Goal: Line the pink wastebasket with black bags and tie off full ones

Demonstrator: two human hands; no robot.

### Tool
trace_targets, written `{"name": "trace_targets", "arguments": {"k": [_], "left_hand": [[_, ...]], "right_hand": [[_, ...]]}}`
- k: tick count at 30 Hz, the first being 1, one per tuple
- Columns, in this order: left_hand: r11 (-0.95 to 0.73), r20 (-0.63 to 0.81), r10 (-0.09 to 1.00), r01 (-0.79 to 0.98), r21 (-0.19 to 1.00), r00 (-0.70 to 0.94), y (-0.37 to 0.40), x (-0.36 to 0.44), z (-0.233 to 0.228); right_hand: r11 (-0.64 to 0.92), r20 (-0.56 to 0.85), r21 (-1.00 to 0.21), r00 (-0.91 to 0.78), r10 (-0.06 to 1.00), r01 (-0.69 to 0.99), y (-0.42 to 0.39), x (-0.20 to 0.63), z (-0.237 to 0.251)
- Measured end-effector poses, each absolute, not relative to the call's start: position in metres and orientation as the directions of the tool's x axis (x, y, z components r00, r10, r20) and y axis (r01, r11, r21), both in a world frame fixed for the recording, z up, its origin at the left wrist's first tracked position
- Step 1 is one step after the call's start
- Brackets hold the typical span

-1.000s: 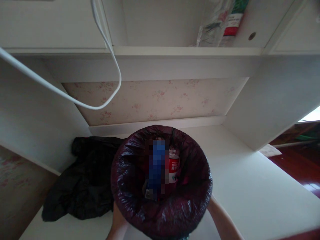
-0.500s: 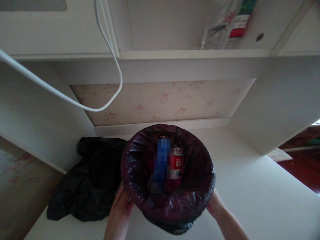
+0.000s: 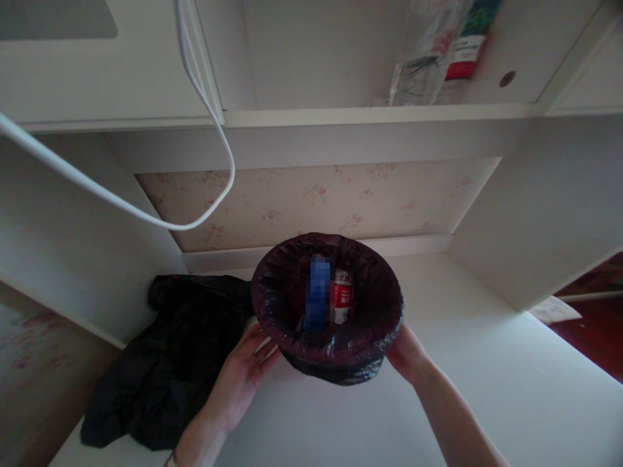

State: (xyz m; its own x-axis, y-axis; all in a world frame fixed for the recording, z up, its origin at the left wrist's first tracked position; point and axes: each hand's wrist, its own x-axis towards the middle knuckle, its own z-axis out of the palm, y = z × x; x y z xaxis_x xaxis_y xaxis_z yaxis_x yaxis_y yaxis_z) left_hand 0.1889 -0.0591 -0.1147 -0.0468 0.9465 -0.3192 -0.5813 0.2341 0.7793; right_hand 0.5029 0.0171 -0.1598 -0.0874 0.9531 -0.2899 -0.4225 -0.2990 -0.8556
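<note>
A round trash bin, lined with a dark purple-black plastic bag (image 3: 331,353), is held between my two hands near the middle of the head view. Its opening faces up toward me. In it lie a bottle with a red and white label (image 3: 343,297) and a blurred-out blue item (image 3: 318,292). My left hand (image 3: 253,357) presses its fingers against the bin's left side. On the right side, my right hand (image 3: 405,350) grips the bin, its fingers hidden behind the bag. A crumpled black cloth or bag (image 3: 175,363) lies just left of my left hand.
White side panels (image 3: 525,214) flank the white surface (image 3: 467,337). Floral wallpaper (image 3: 321,198) covers the back. A white cable (image 3: 121,204) hangs in a loop at upper left. Overhead, an open shelf (image 3: 316,118) holds plastic packaging (image 3: 418,71) and a red-labelled item (image 3: 460,68).
The bin has moved farther from me, toward the back wall, and looks smaller. Both hands have travelled with it, and more of my forearms shows. The view has shifted slightly.
</note>
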Motion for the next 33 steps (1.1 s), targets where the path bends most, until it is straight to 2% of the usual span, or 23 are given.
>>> {"name": "trace_targets", "arguments": {"k": [4,10,14,16,18,23,28,33], "left_hand": [[0.28,-0.383,0.923,-0.607,0.744,-0.044,-0.042,0.181,-0.11],[0.342,-0.447,0.894,-0.659,0.67,0.01,-0.034,0.182,-0.108],[0.266,-0.489,0.871,-0.781,0.566,-0.058,-0.051,0.183,-0.102],[0.208,-0.513,0.848,-0.808,0.551,-0.131,-0.062,0.18,-0.094],[0.143,-0.518,0.83,-0.82,0.554,-0.206,-0.068,0.177,-0.082],[0.008,-0.46,0.828,-0.814,0.581,-0.32,-0.049,0.174,-0.05],[-0.034,-0.315,0.903,-0.779,0.626,-0.292,-0.019,0.168,-0.031],[0.014,-0.355,0.889,-0.758,0.652,-0.289,-0.024,0.161,-0.021]], "right_hand": [[-0.293,-0.281,-0.846,-0.094,0.955,-0.446,0.034,0.502,-0.151],[-0.233,-0.253,-0.789,-0.044,0.966,-0.568,0.035,0.512,-0.143],[-0.243,-0.299,-0.674,-0.043,0.953,-0.697,0.015,0.525,-0.128],[-0.23,-0.321,-0.588,-0.038,0.946,-0.775,0.004,0.529,-0.113],[-0.186,-0.309,-0.552,-0.008,0.951,-0.813,-0.004,0.53,-0.094],[-0.086,-0.236,-0.615,0.079,0.968,-0.784,0.005,0.522,-0.052],[-0.092,-0.264,-0.613,0.093,0.96,-0.785,0.029,0.513,-0.034],[-0.084,-0.252,-0.637,0.104,0.962,-0.766,0.02,0.516,-0.031]]}}
